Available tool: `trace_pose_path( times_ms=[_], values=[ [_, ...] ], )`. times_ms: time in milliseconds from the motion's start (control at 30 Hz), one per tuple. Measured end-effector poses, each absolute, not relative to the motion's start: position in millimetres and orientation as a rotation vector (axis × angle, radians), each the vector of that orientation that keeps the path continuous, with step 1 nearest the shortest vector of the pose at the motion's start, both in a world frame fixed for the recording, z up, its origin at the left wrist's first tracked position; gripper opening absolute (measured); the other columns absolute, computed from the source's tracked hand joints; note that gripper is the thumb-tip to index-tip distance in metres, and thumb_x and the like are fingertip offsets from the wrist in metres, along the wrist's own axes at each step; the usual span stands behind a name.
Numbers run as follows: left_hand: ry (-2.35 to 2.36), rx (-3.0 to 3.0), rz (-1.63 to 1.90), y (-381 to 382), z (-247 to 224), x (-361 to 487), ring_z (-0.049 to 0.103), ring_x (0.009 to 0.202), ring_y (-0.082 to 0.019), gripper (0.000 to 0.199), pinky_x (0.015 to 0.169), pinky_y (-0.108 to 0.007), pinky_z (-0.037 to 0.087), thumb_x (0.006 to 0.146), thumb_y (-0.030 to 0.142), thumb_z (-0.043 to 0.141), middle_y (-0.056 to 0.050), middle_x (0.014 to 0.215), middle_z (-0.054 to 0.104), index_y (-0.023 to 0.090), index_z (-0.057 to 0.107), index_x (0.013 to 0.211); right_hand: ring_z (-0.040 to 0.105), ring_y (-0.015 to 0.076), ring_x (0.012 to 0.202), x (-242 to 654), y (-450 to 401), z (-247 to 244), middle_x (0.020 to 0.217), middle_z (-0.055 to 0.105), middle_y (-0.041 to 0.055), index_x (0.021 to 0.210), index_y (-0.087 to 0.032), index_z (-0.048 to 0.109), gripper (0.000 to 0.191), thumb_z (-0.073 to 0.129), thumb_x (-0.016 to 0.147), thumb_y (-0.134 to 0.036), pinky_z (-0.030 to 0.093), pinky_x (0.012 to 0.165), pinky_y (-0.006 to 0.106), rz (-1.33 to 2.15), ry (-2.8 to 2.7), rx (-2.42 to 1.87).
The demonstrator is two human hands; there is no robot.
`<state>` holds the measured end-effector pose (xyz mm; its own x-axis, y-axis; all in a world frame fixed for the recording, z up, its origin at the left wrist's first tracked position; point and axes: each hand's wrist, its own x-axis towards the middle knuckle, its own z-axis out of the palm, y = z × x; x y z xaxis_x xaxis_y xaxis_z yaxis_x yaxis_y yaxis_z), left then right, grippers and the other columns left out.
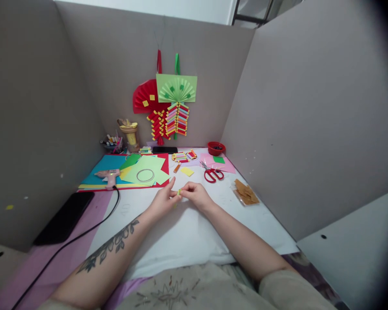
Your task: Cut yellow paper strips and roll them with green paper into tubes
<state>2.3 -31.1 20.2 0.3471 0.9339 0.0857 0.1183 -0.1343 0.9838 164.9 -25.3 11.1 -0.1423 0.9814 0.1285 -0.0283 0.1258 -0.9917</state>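
Both of my hands meet over the middle of the white table covering (pixel 200 232). Between their fingertips is a small yellow-green paper piece (pixel 179 192). My left hand (pixel 164 197) pinches it from the left, with the thumb raised. From the right, my right hand (pixel 196 194) holds the same piece with thumb and forefinger. Just beyond the hands lie a yellow paper piece (pixel 187 172) and a small orange-brown roll (pixel 177 168). Red-handled scissors (pixel 214 174) rest to the right of them. Farther back are several striped paper rolls (pixel 180 157).
A pink glue gun (pixel 110 175) with a black cord and coloured paper sheets (pixel 148 165) lie at left, near a black tray (pixel 66 217). At right are a bag of brown pieces (pixel 245 192) and a red bowl (pixel 216 148). Paper decorations (pixel 177 89) hang behind.
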Motion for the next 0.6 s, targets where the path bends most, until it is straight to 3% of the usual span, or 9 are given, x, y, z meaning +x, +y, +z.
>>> trace_pose_path(
  times_ms=[200,367,467,600],
  values=[
    [0.913,1.37,0.911,-32,28,5,0.048,0.05,-0.007,0.099,0.05,-0.019,0.033,0.068,0.027,0.069,0.005,0.063,0.061,0.014,0.009,0.146,0.047,0.0093,0.053,165,-26,17,0.059,0.059,-0.0024,0.069,-0.015,0.064,0.018,0.073,0.06,-0.028,0.034,0.053,0.024,1.328,-1.299,-1.001],
    [0.836,1.102,1.022,-27,32,2,0.063,0.07,-0.013,0.097,0.063,-0.022,0.044,0.064,0.025,0.076,-0.005,0.08,0.069,0.015,0.022,0.143,0.041,0.0079,0.051,167,-20,15,0.066,0.056,-0.0036,0.095,-0.019,0.063,0.034,0.07,0.064,-0.033,0.027,0.045,0.022,1.316,-1.198,-0.921],
    [0.825,0.925,1.104,-23,31,1,0.065,0.082,-0.017,0.092,0.074,-0.026,0.047,0.06,0.021,0.079,-0.01,0.092,0.069,0.016,0.031,0.139,0.046,0.0096,0.056,165,-20,12,0.067,0.054,-0.0031,0.09,-0.02,0.06,0.028,0.068,0.067,-0.034,0.032,0.047,0.022,1.279,-1.194,-0.931],
    [0.805,0.859,1.249,-21,30,2,0.066,0.084,-0.017,0.088,0.078,-0.028,0.049,0.059,0.019,0.08,-0.008,0.088,0.069,0.015,0.035,0.134,0.055,0.0133,0.068,158,-24,9,0.077,0.061,0.0005,0.086,-0.02,0.056,0.024,0.065,0.071,-0.036,0.04,0.055,0.024,1.334,-1.284,-0.918]
  ],
)
